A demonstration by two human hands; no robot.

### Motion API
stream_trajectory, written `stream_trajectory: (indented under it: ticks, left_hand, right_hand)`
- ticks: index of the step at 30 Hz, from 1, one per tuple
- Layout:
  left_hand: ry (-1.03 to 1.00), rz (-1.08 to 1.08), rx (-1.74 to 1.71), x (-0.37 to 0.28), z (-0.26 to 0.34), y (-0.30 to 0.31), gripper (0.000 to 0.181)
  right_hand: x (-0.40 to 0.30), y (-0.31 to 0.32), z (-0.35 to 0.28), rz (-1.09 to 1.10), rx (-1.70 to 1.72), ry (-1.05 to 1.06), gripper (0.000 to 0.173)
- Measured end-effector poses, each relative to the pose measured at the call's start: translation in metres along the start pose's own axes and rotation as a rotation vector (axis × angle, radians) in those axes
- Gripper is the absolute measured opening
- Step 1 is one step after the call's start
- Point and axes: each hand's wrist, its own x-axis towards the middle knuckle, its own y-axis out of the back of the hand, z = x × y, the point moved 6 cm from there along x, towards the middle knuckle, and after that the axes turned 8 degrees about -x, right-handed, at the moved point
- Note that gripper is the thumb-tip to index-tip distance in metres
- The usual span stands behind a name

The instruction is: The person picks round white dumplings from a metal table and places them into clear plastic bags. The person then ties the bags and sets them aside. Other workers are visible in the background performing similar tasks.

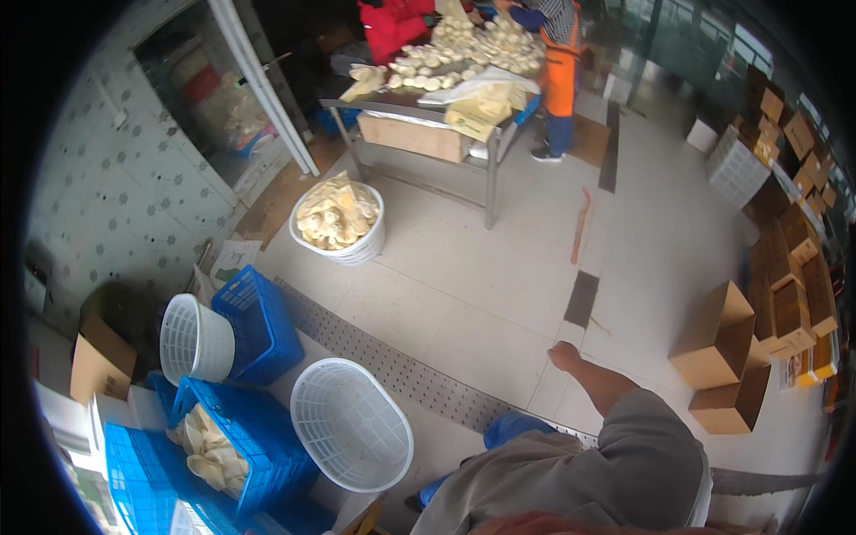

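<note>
My right hand [565, 356] hangs above the tiled floor [468, 334], its fingers curled with nothing visible in them. My left hand is out of view. Beneath and beside the right hand lie a perforated metal drain cover [401, 376] and a dark floor strip [582, 297]. To the left of my legs stands a white plastic basket [314, 428] with nothing in it. Farther off, another white basket [364, 251] is heaped with pale produce [338, 212], perhaps mushrooms.
Blue crates [281, 435] and an upright white basket [194, 338] crowd the left. Cardboard boxes [715, 334] line the right. Two people, one in an orange apron [560, 83], one in a red jacket [388, 30], stand at a metal-legged table [490, 180] piled with pale produce.
</note>
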Motion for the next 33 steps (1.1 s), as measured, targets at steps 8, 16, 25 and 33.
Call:
stream_trajectory:
  ticks: [8,16,25,33]
  left_hand:
    - [0.034,-1.548,-0.034,-0.299,0.495,-0.364,0.03]
    - [-0.716,-1.988,0.555,-0.39,0.748,-0.649,0.035]
    - [-0.652,-1.897,-0.662,-0.577,1.424,-0.816,0.025]
    - [-0.832,-1.794,-0.622,-0.688,1.622,-0.9,0.045]
  right_hand:
    - [-0.135,-0.031,0.198,-0.457,1.098,-0.794,0.028]
    - [-0.08,0.023,0.392,-0.231,1.412,-0.978,0.016]
    - [-0.027,0.136,0.621,0.015,1.548,-1.442,0.018]
    - [0.152,0.206,0.876,-0.006,1.487,-1.158,0.012]
